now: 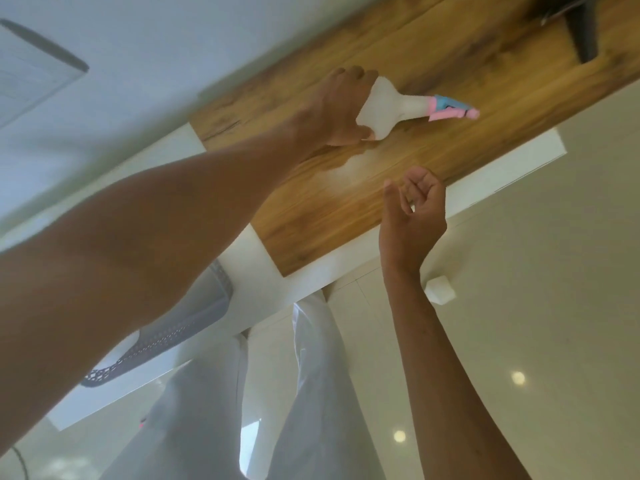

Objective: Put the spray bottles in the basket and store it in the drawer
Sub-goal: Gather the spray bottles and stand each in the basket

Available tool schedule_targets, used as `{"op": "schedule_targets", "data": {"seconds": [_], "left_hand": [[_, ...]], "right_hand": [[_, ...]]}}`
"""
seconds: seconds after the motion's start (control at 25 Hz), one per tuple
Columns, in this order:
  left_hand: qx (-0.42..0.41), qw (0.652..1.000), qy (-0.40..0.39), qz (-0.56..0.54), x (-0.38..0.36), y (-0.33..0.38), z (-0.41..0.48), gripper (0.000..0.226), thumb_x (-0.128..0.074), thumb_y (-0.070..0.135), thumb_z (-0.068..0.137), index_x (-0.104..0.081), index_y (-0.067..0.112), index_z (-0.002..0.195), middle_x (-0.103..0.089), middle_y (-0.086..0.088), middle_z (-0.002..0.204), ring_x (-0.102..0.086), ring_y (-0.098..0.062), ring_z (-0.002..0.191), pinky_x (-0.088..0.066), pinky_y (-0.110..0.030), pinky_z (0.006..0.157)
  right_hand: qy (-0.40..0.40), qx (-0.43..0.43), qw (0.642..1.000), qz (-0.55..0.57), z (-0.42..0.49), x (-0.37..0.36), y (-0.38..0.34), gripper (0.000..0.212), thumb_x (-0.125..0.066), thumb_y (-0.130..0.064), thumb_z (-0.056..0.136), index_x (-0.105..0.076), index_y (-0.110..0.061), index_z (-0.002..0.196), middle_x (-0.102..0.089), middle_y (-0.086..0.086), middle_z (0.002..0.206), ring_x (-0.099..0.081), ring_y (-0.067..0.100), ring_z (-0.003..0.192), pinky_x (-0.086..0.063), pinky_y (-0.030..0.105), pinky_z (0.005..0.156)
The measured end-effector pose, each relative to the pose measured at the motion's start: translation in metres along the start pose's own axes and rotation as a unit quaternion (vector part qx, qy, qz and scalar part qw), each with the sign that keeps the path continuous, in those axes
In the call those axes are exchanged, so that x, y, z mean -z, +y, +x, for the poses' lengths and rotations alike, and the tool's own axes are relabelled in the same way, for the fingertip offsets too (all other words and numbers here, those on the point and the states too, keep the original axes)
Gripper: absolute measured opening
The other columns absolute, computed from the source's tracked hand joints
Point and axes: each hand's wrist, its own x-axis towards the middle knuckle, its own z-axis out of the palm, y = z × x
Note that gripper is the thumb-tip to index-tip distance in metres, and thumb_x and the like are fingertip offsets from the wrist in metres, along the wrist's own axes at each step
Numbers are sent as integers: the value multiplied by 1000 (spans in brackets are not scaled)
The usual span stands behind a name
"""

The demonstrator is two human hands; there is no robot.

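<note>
A white spray bottle [391,103] with a pink and blue trigger head lies tilted over the wooden tabletop [329,202], nozzle pointing right. My left hand [332,109] is wrapped around the bottle's body at the far side of the table. My right hand [412,216] hovers over the table's near edge with its fingers loosely curled and nothing in them. A grey perforated basket [173,337] shows below my left forearm, partly hidden by the arm. No drawer can be made out.
The table has a white frame [485,178] around the wood. A dark stand [585,32] rises at the table's far right. A small white block [440,289] sits on the pale glossy floor. White trouser legs [311,393] stand below the table edge.
</note>
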Motion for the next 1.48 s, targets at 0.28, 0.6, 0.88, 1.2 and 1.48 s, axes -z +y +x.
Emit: {"op": "schedule_targets", "data": {"seconds": [0.28, 0.6, 0.88, 1.2, 1.48], "left_hand": [[113, 789, 83, -599, -14, -80, -155, 66, -72, 38, 84, -44, 4, 134, -61, -10, 131, -65, -28, 115, -61, -40, 84], [204, 521, 114, -821, -11, -127, -304, 32, -46, 43, 95, -74, 29, 104, -74, 7, 103, -72, -12, 95, -61, -32, 77], [267, 732, 399, -483, -23, -153, -408, 62, -63, 51, 86, -58, 8, 130, -64, -6, 129, -61, -18, 121, -53, -38, 99], [369, 754, 418, -347, -76, -168, -454, 88, -89, 26, 71, -47, -7, 140, -55, -17, 144, -52, -30, 136, -41, -31, 112], [398, 714, 386, -427, -112, -179, -437, 75, -79, 3, 79, -43, -2, 145, -45, -19, 143, -47, -27, 134, -28, 2, 99]], "right_hand": [[-110, -12, 994, 14, -26, -44, -25, 43, -73, -22, 96, -58, -8, 134, -67, 2, 133, -67, 8, 120, -57, 14, 93], [-378, 5, 920, 103, -122, -120, -74, 27, -59, -25, 101, -63, -19, 127, -74, -6, 116, -68, 15, 117, -54, 45, 109], [-408, 60, 910, 36, -232, -170, -66, 33, -70, -6, 97, -63, -2, 128, -74, 0, 113, -71, 2, 105, -56, 18, 91], [-415, 254, 869, -92, -317, -205, -13, 27, -76, -10, 93, -67, 0, 116, -75, 10, 116, -72, 14, 109, -58, 27, 99], [-372, 274, 875, -146, -325, -214, 34, 39, -82, -15, 88, -68, -4, 122, -75, 3, 115, -72, 14, 111, -62, 40, 96]]}}
